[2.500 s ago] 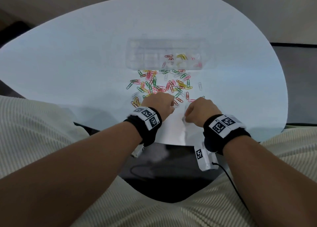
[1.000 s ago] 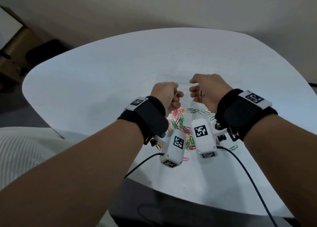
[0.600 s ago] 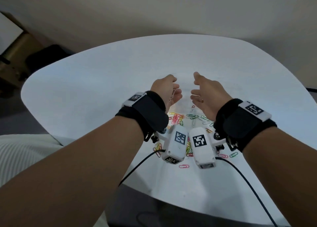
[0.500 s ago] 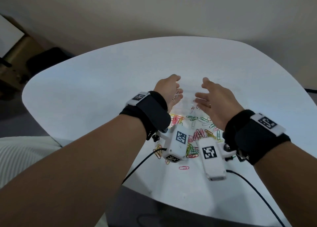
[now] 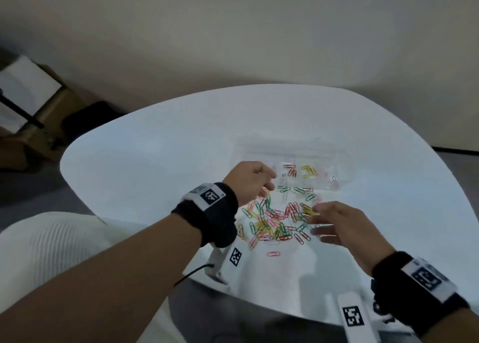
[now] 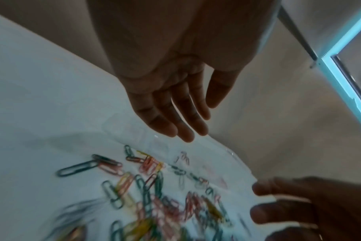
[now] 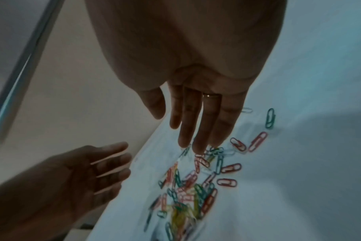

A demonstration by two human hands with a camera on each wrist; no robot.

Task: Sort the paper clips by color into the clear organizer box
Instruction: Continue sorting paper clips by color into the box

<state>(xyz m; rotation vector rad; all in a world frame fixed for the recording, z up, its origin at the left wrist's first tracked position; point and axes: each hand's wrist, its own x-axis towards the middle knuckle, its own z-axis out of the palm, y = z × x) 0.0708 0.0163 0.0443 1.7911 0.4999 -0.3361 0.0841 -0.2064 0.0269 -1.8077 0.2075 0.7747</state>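
A pile of paper clips (image 5: 276,222) in red, pink, green and yellow lies on the white table (image 5: 145,166). Just behind it stands the clear organizer box (image 5: 261,152), holding a few red clips (image 5: 291,172) and yellow clips (image 5: 309,171) in separate compartments. My left hand (image 5: 268,183) hovers at the pile's far left, by the box's near edge, fingers straight and empty (image 6: 181,127). My right hand (image 5: 312,222) hovers at the pile's right side, fingers spread and empty (image 7: 196,137). In the left wrist view the box (image 6: 134,132) shows faintly under my fingertips.
A single pink clip (image 5: 273,254) lies apart, nearer to me than the pile. The table's near edge (image 5: 259,300) runs close to my wrists. Cardboard boxes (image 5: 33,125) stand on the floor at far left. A beige wall rises behind the table.
Both hands went from pinching clips over the box to open. They have since come down, the left to the pile's far left, the right back to its right side.
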